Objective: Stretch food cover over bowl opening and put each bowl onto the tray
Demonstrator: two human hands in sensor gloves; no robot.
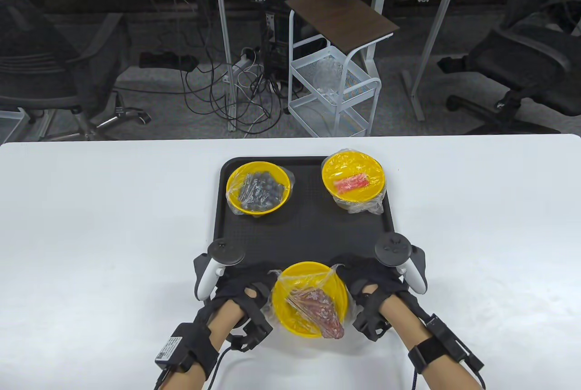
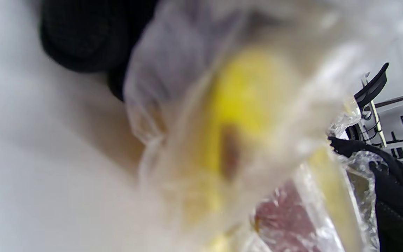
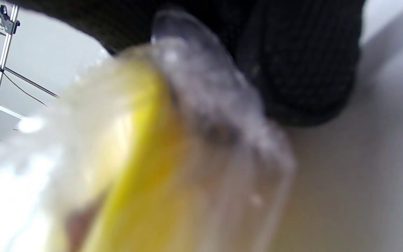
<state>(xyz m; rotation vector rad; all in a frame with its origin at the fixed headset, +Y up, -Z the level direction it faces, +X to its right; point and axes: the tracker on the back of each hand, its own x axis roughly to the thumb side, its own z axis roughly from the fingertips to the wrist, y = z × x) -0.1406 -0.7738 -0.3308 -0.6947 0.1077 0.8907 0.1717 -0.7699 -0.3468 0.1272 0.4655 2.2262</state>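
Observation:
A yellow bowl (image 1: pixel 303 288) with dark red food (image 1: pixel 320 310) sits between my hands, just in front of the black tray (image 1: pixel 308 231). A clear food cover (image 1: pixel 313 278) lies crumpled across its opening and hangs over the rim. My left hand (image 1: pixel 247 288) grips the bowl's left side, and my right hand (image 1: pixel 363 278) grips its right side. In the left wrist view the blurred bowl (image 2: pixel 243 105) and cover (image 2: pixel 173 70) fill the frame under my fingers (image 2: pixel 82 35). The right wrist view shows my fingers (image 3: pixel 292 52) against the covered bowl (image 3: pixel 142 157).
Two covered yellow bowls stand on the tray: one with dark berries (image 1: pixel 258 187) at the back left, one with red food (image 1: pixel 353 175) at the back right. White table (image 1: pixel 91 235) lies on both sides. A white wire cart (image 1: pixel 333 90) stands beyond the far edge.

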